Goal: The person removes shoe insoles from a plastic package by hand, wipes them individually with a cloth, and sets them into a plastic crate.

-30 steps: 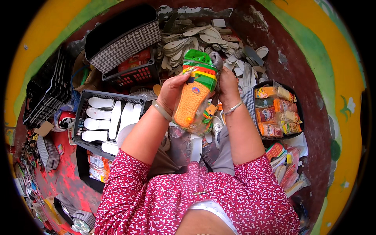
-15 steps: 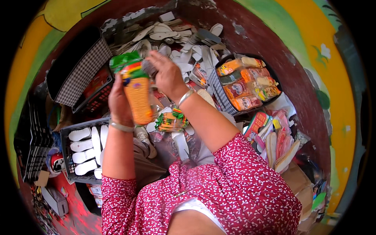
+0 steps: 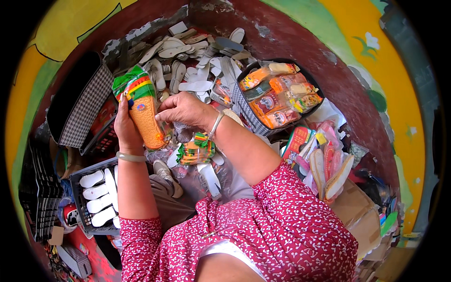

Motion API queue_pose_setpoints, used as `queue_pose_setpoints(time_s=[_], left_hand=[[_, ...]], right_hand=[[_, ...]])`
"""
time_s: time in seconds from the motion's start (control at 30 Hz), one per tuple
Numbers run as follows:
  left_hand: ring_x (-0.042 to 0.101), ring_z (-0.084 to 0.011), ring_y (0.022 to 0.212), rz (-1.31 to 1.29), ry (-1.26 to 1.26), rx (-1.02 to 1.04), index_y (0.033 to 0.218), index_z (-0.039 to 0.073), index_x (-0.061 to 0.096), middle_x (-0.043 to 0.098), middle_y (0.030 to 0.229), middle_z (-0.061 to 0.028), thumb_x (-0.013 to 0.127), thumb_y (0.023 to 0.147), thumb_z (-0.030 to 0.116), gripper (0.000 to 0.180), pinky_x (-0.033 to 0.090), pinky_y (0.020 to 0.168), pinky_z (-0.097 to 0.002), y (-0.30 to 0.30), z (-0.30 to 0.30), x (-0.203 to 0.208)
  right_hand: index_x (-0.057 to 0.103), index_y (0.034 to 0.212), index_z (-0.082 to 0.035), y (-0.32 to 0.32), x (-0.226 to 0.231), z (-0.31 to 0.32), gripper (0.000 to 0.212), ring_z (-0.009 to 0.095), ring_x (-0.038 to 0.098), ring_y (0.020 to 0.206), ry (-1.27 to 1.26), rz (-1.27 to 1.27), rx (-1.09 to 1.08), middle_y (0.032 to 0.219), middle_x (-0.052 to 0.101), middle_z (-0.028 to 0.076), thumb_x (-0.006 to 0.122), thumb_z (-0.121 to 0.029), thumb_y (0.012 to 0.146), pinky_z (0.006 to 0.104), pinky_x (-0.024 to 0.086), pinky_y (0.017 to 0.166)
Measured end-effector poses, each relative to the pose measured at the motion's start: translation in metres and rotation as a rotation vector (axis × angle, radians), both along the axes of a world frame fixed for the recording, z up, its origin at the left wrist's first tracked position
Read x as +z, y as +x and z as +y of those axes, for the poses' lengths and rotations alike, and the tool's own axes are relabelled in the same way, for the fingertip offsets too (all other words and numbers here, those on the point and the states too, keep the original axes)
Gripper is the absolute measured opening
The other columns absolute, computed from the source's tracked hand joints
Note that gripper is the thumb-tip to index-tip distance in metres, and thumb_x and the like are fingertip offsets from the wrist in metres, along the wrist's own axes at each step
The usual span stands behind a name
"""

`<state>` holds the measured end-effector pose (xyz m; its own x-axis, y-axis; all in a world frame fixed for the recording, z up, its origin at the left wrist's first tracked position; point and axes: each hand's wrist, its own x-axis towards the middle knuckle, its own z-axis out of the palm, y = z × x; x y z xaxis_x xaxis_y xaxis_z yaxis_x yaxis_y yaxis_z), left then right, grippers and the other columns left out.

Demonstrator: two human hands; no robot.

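My left hand (image 3: 126, 124) is closed round a packet of insoles (image 3: 146, 120), orange and fleecy in a clear bag with a green, yellow and red top. It is tilted, top end to the upper left. My right hand (image 3: 185, 110) is at the packet's right edge, thumb and fingers pinched together; what they grip is hidden. A grey fuzzy piece (image 3: 185, 131) shows just below that hand, and I cannot tell whether it is held. Below lies a stack of green-and-orange label cards (image 3: 196, 149), near my right wrist.
A checked basket (image 3: 251, 114) of packed insoles stands at the right. White insoles (image 3: 196, 86) lie heaped along the back wall. At the left are a grey crate (image 3: 77, 199) of white insoles and a tipped checked basket (image 3: 89, 101). Pink insoles (image 3: 329, 167) and a cardboard box (image 3: 359, 214) lie at the right.
My right hand has come down from the packet's top to its right edge. The grey piece beside its fingers is now below the hand. The packet remains in my left hand.
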<state>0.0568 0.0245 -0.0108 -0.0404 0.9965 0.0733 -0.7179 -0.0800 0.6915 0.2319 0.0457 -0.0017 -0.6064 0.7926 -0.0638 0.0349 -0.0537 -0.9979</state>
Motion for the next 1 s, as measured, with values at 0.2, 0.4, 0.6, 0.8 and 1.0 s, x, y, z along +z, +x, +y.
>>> queue_pose_setpoints(time_s=[0.2, 0.4, 0.6, 0.8, 1.0], left_hand=[[0.056, -0.0246, 0.107, -0.016, 0.091, -0.1, 0.129, 0.001, 0.041, 0.055, 0.119, -0.0137, 0.035, 0.097, 0.038, 0.049, 0.045, 0.092, -0.0375, 0.031, 0.005, 0.007], [0.047, -0.0257, 0.12, 0.079, -0.03, -0.234, 0.135, 0.002, 0.037, 0.049, 0.131, -0.0172, 0.035, 0.096, 0.04, 0.054, 0.036, 0.1, -0.0372, 0.025, 0.019, -0.01], [0.051, -0.0246, 0.116, 0.219, -0.123, -0.297, 0.13, 0.0, 0.043, 0.053, 0.125, -0.0172, 0.039, 0.096, 0.033, 0.047, 0.038, 0.099, -0.0351, 0.014, 0.015, -0.027], [0.058, -0.0224, 0.106, 0.406, -0.155, -0.225, 0.124, -0.001, 0.05, 0.061, 0.113, -0.0168, 0.047, 0.094, 0.024, 0.039, 0.044, 0.088, -0.0303, 0.012, 0.002, -0.019], [0.059, -0.0176, 0.104, 0.601, -0.166, -0.241, 0.122, 0.0, 0.052, 0.063, 0.11, -0.0119, 0.047, 0.095, 0.02, 0.034, 0.046, 0.087, -0.0278, 0.005, 0.001, -0.027]], right_hand=[[0.065, 0.085, 0.003, 0.025, -0.009, 0.008, 0.016, 0.01, 0.058, 0.061, -0.006, 0.02, -0.095, 0.072, 0.062, 0.005, 0.065, -0.012, 0.08, 0.0238, 0.047, 0.057], [0.061, 0.082, -0.003, 0.136, -0.005, 0.024, 0.01, 0.014, 0.058, 0.062, -0.283, 0.255, -0.555, 0.074, 0.06, 0.006, 0.066, -0.01, 0.076, 0.0289, 0.048, 0.055], [0.059, 0.094, 0.0, 0.295, -0.134, 0.078, 0.014, 0.027, 0.064, 0.074, -0.519, 0.241, -0.982, 0.084, 0.064, 0.013, 0.058, -0.006, 0.082, 0.0394, 0.053, 0.068], [0.06, 0.096, -0.002, 0.297, -0.16, 0.124, 0.018, 0.028, 0.063, 0.076, -0.558, 0.006, -1.096, 0.088, 0.064, 0.011, 0.062, -0.012, 0.081, 0.04, 0.052, 0.067], [0.061, 0.093, -0.003, 0.28, -0.182, 0.153, 0.017, 0.027, 0.062, 0.072, -0.692, -0.323, -0.986, 0.084, 0.064, 0.011, 0.063, -0.014, 0.081, 0.039, 0.052, 0.065]])
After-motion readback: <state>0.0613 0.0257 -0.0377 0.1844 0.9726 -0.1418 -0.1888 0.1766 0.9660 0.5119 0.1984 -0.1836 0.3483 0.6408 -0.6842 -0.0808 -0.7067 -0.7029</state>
